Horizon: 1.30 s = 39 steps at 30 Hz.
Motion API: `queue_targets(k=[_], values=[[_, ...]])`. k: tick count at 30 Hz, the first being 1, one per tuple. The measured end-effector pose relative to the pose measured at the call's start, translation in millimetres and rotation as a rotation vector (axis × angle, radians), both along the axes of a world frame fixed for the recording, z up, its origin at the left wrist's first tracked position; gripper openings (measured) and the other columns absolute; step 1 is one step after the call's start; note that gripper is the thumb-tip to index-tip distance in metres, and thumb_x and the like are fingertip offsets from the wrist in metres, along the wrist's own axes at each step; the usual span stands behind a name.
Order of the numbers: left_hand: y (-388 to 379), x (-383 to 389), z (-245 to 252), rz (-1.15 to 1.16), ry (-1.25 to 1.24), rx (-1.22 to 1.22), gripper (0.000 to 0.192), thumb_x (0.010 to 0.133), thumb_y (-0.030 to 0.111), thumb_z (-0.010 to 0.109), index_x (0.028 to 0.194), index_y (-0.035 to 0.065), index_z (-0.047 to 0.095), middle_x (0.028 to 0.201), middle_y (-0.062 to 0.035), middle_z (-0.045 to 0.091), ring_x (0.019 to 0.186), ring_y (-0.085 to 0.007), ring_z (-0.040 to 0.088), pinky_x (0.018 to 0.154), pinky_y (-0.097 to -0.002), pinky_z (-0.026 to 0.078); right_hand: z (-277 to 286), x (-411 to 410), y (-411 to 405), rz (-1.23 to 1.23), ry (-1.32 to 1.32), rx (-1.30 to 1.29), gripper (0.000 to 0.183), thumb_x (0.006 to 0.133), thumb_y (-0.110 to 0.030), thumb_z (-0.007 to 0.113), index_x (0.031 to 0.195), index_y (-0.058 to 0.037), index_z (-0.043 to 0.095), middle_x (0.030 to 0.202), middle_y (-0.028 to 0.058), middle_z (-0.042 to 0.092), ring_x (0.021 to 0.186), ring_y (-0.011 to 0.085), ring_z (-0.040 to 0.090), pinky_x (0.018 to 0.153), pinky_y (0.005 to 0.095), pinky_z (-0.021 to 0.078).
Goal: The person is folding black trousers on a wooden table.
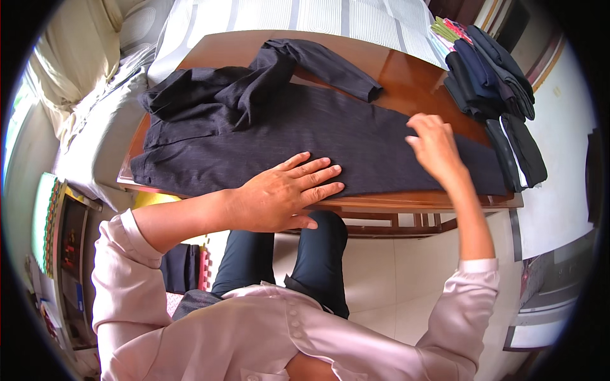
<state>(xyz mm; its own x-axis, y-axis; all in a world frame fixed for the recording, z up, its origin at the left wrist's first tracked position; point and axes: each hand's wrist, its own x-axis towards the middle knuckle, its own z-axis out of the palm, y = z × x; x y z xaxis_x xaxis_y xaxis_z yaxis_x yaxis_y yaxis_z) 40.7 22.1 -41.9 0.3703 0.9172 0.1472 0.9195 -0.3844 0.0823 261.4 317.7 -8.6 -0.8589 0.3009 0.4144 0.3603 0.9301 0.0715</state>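
Observation:
A pair of dark trousers (352, 138) lies lengthwise across a glossy wooden table (405, 71). The waist end is at the left; one leg stretches right, while the other is bunched and bent back over the far side. My left hand (295, 193) rests palm down near the trousers' front edge, fingers slightly spread, holding nothing. Over the trouser leg towards the right, my right hand (433, 143) is raised or lightly touching, with its fingers curled and apart. No cloth shows between its fingers.
Folded dark clothes (491, 71) are piled at the table's right end, with more folded garments (522, 152) nearer me. A patterned white cloth (305, 16) lies beyond the table. At left are a covered seat (105, 133) and a shelf unit (71, 257); folded dark cloth (180, 269) sits below.

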Motion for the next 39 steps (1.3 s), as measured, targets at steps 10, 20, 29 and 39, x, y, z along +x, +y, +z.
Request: queue_targets(k=[10, 20, 29, 39], values=[[37, -50, 43, 0.141, -0.489, 0.109, 0.019, 0.095, 0.017, 0.067, 0.100, -0.0004, 0.073, 0.099, -0.0161, 0.073, 0.093, -0.0316, 0.071, 0.083, -0.0383, 0.055, -32, -51, -109, 0.608, 0.166, -0.570, 0.023, 0.080, 0.000, 0.075, 0.101, -0.0103, 0.076, 0.093, 0.0058, 0.060, 0.090, 0.0253, 0.061, 0.081, 0.0377, 0.0486], [196, -138, 49, 0.534, -0.234, -0.236, 0.063, 0.096, 0.057, 0.057, 0.108, -0.0028, 0.074, 0.118, -0.0214, 0.070, 0.120, -0.0409, 0.059, 0.101, -0.0458, 0.045, -26, -57, -113, 0.747, 0.119, -0.454, 0.043, 0.072, 0.007, 0.075, 0.109, -0.0157, 0.079, 0.094, 0.0021, 0.058, 0.085, 0.0204, 0.055, 0.080, 0.0347, 0.0465], [210, -135, 58, 0.473, -0.499, -0.551, 0.043, 0.094, 0.043, 0.068, 0.108, 0.0023, 0.075, 0.108, -0.0119, 0.073, 0.106, -0.0231, 0.064, 0.096, -0.0397, 0.044, -26, -52, -112, 0.697, 0.117, -0.490, 0.040, 0.075, 0.005, 0.073, 0.108, -0.0162, 0.079, 0.099, 0.0019, 0.059, 0.089, 0.0209, 0.054, 0.083, 0.0342, 0.0463], [214, -116, 9, 0.234, 0.148, 0.427, 0.022, 0.098, 0.027, 0.060, 0.097, 0.0047, 0.063, 0.089, -0.0155, 0.069, 0.078, -0.0359, 0.068, 0.066, -0.0460, 0.054, -32, -49, -108, 0.657, 0.037, -0.339, 0.039, 0.085, -0.004, 0.067, 0.118, -0.0247, 0.074, 0.133, 0.0004, 0.061, 0.124, 0.0246, 0.053, 0.104, 0.0476, 0.0368]])
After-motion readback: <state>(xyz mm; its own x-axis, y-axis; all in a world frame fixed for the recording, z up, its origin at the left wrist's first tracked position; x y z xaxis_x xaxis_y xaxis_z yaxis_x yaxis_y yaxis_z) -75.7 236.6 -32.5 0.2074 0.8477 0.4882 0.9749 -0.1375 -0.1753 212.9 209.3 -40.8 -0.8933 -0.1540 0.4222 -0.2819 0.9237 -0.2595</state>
